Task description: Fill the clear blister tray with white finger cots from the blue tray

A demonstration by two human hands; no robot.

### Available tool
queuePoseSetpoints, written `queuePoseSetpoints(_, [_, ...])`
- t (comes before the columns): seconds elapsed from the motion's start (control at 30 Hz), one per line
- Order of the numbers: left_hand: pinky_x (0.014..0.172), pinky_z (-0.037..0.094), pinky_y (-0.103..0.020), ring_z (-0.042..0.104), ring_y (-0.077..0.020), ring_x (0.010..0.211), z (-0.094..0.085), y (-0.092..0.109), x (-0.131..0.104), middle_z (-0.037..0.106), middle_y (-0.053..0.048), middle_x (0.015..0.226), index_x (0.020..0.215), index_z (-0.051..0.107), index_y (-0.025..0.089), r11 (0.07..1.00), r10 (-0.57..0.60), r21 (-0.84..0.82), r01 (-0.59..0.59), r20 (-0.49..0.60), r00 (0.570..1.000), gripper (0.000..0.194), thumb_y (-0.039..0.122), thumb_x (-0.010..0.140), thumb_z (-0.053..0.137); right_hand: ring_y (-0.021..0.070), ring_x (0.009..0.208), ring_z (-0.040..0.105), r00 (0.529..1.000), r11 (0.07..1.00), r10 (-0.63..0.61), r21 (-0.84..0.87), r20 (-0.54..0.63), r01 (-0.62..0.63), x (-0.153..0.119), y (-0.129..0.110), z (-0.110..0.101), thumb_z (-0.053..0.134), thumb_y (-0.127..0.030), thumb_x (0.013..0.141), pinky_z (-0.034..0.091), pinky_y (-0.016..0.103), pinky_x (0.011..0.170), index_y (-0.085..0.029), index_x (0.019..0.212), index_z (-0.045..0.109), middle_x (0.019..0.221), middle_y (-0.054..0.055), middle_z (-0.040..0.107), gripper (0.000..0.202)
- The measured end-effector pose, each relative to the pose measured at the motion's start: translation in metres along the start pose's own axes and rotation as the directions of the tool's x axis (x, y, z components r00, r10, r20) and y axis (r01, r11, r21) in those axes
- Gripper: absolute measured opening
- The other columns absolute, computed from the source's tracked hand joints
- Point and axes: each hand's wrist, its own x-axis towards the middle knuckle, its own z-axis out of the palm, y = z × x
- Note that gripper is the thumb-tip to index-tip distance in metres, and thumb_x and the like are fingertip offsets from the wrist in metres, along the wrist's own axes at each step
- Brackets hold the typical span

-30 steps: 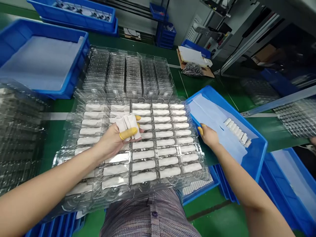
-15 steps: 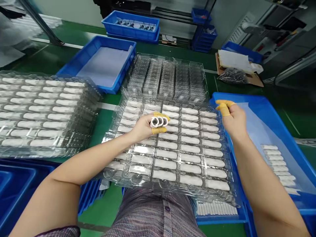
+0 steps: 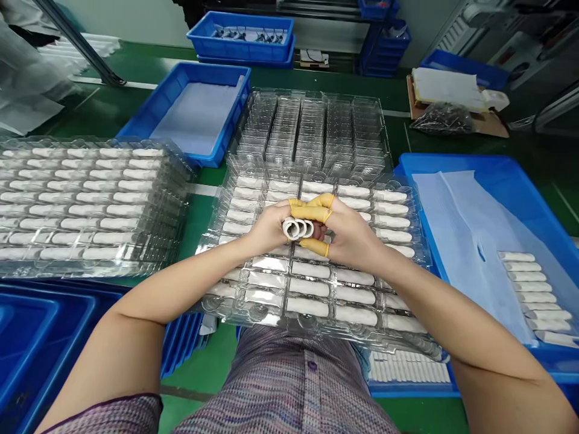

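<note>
Three short white tubes [image 3: 297, 229] are held side by side, their open ends toward me, above a clear plastic tray. My left hand [image 3: 271, 226], with yellow finger covers, is closed around them from the left. From the right my right hand [image 3: 346, 232], also in yellow finger covers, has its fingers closed about the same tubes; its fingertips overlap those of the left hand. Below both hands, the clear plastic tray [image 3: 266, 313] holds rows of white tubes [image 3: 308, 306] lying flat in its slots. My hands hide some of the middle slots.
A stack of filled clear trays [image 3: 81, 208] stands at left. Behind the work tray are clear trays [image 3: 312, 129] without tubes. At right, a blue bin [image 3: 511, 181] holds a lining sheet and a row of white tubes [image 3: 534, 282]. Another lined blue bin [image 3: 217, 154] stands farther back.
My right hand has come in from the blue bin's edge at right to the tubes in my left hand, and its fingers have closed on them. The view has shifted slightly.
</note>
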Motion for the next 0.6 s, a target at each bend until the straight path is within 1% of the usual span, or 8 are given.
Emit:
queuePoseSetpoints(0.07, [0.073,0.056,-0.03,0.068,-0.0175,0.081,0.002,0.0,-0.001,0.069,-0.003,0.081,0.072,0.066,0.019,0.999,-0.035,0.012,0.035,0.017,0.999,0.025,0.034,0.085,0.082,0.0245,0.098,0.065,1.0,0.998,0.008,-0.069,-0.003,-0.008,-0.001,-0.003,0.002,0.076,-0.025,0.091,0.057,0.034,0.077,-0.031,0.141,0.067,0.115,0.007,0.064,0.051])
queuePoseSetpoints(0.17, [0.077,0.056,-0.034,0.069,-0.0208,0.085,0.006,0.005,-0.004,0.072,-0.004,0.089,0.086,0.069,0.019,0.982,-0.19,0.005,0.19,0.068,0.979,0.014,0.028,0.082,0.079,0.0205,0.086,0.062,0.998,0.97,0.063,-0.234,0.017,-0.058,-0.003,-0.009,0.008,0.069,-0.041,0.098,0.047,0.029,0.064,-0.031,0.134,0.07,0.119,0.008,0.067,0.038])
queuePoseSetpoints(0.23, [0.084,0.058,-0.038,0.071,-0.0259,0.097,0.01,0.012,-0.006,0.073,-0.007,0.104,0.105,0.069,0.019,0.959,-0.28,-0.018,0.284,0.106,0.954,0.032,0.029,0.077,0.082,0.0176,0.077,0.058,0.995,0.955,0.102,-0.281,0.012,-0.095,-0.003,-0.009,0.013,0.06,-0.05,0.103,0.04,0.029,0.06,-0.031,0.121,0.075,0.116,0.007,0.07,0.031])
queuePoseSetpoints(0.3, [0.093,0.058,-0.042,0.069,-0.0306,0.11,0.012,0.02,-0.008,0.071,-0.011,0.12,0.121,0.063,0.019,0.945,-0.306,-0.078,0.316,0.126,0.944,0.058,0.036,0.073,0.09,0.0176,0.076,0.056,0.991,0.972,0.121,-0.196,-0.061,-0.131,-0.002,-0.003,0.016,0.052,-0.055,0.104,0.041,0.03,0.063,-0.027,0.108,0.075,0.108,0.007,0.07,0.036])
queuePoseSetpoints(0.4, [0.092,0.059,-0.043,0.069,-0.0302,0.11,0.012,0.028,-0.009,0.066,-0.013,0.126,0.144,0.046,0.024,0.899,-0.321,-0.259,0.352,0.156,0.934,0.09,0.058,0.073,0.091,0.0186,0.079,0.058,0.93,0.948,0.29,0.2,-0.227,-0.247,0.003,0.01,0.014,0.049,-0.06,0.103,0.047,0.031,0.069,-0.023,0.093,0.068,0.094,0.004,0.066,0.042])
queuePoseSetpoints(0.43, [0.091,0.06,-0.043,0.068,-0.0297,0.11,0.011,0.03,-0.008,0.065,-0.012,0.127,0.149,0.042,0.027,0.89,-0.327,-0.28,0.36,0.157,0.932,0.097,0.062,0.073,0.091,0.0179,0.077,0.057,0.887,0.876,0.401,0.38,-0.229,-0.298,0.006,0.013,0.013,0.05,-0.063,0.102,0.048,0.03,0.068,-0.023,0.09,0.065,0.087,0.003,0.063,0.044])
queuePoseSetpoints(0.5, [0.097,0.058,-0.046,0.065,-0.0315,0.116,0.007,0.031,-0.007,0.062,-0.012,0.13,0.152,0.043,0.029,0.933,-0.293,-0.189,0.306,0.096,0.951,0.107,0.065,0.065,0.095,0.015,0.065,0.051,0.787,0.616,0.61,0.678,-0.089,-0.401,0.011,0.016,0.01,0.056,-0.067,0.099,0.044,0.027,0.059,-0.023,0.086,0.061,0.075,-0.001,0.055,0.047])
queuePoseSetpoints(0.6, [0.112,0.049,-0.052,0.056,-0.0334,0.125,0.002,0.031,-0.005,0.061,-0.012,0.129,0.141,0.063,0.028,0.988,-0.131,0.077,0.131,-0.005,0.991,0.089,0.064,0.066,0.095,0.0121,0.055,0.044,0.654,0.218,0.717,0.814,0.24,-0.538,0.015,0.014,0.012,0.069,-0.057,0.096,0.04,0.025,0.049,-0.021,0.084,0.063,0.066,-0.003,0.052,0.038])
